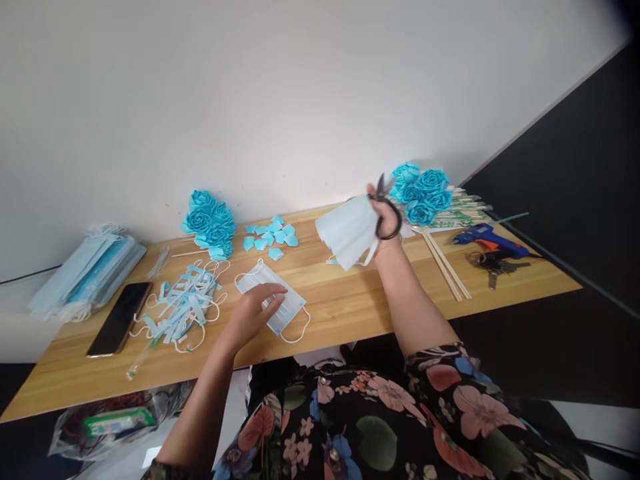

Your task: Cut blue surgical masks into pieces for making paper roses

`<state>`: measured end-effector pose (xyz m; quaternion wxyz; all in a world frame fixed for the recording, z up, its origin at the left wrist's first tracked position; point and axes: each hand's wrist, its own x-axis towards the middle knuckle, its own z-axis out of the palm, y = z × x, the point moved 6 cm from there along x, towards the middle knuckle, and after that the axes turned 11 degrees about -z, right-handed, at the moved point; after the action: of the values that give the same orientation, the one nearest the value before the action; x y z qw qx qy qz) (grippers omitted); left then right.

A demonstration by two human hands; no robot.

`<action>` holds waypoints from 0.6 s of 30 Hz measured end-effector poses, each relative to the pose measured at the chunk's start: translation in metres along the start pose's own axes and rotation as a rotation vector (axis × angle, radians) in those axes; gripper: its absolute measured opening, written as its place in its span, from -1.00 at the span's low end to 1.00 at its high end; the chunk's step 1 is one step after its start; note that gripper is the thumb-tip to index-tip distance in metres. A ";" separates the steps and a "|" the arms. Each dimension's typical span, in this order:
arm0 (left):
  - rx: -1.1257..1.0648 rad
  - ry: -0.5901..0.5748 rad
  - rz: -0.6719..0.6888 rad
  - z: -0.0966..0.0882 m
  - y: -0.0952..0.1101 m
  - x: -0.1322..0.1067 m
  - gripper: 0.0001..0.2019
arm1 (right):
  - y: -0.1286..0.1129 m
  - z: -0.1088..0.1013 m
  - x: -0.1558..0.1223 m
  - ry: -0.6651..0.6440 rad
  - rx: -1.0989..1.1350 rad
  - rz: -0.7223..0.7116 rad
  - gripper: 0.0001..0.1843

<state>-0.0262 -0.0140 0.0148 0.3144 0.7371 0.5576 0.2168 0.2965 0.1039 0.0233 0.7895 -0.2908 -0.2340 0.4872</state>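
Note:
My left hand [257,308] is over a light blue face mask [295,300] lying on the table, its thumb and fingers apart. The hand covers part of the mask; whether it touches it I cannot tell. Raised above the table, my right hand [388,220] holds black-handled scissors [389,223], blades pointing up and away. The same hand also has a pale blue-white mask sheet [347,230], which hangs out to the left. A little blue strip [334,261] shows on the table below that sheet.
Blue flowers [207,223] and pentagon pieces [273,233] lie along the wall, with more flowers [423,193] on wrapped sticks [465,210]. Cut strips [183,303], a phone [120,319] and stacked masks [90,270] are left. A glue gun [495,241], keys [495,265] and chopsticks [445,265] are right.

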 end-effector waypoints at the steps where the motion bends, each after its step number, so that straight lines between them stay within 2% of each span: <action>1: 0.029 0.012 0.016 -0.003 0.001 0.007 -0.68 | 0.008 0.004 -0.002 -0.023 -0.018 0.016 -0.67; 4: 0.149 0.053 0.064 -0.010 0.002 0.033 -0.67 | 0.030 0.010 -0.006 -0.064 -0.068 0.063 -0.69; 6: 0.227 0.074 0.105 -0.009 0.000 0.051 -0.68 | 0.039 0.008 -0.008 -0.042 -0.036 0.093 -0.67; 11: 0.395 0.051 0.149 0.006 -0.003 0.089 -0.76 | 0.045 -0.003 -0.008 0.078 0.012 0.141 -0.65; 15: 0.378 0.050 0.212 0.010 0.000 0.095 -0.73 | 0.049 -0.010 -0.005 0.132 0.075 0.153 -0.71; 18: 0.288 0.159 0.152 -0.008 -0.010 0.091 -0.66 | 0.052 -0.012 -0.002 0.145 0.146 0.150 -0.76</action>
<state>-0.0127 0.0773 0.0110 0.1435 0.7950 0.5486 0.2154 0.2706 0.1175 -0.0216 0.7849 -0.2836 -0.1177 0.5382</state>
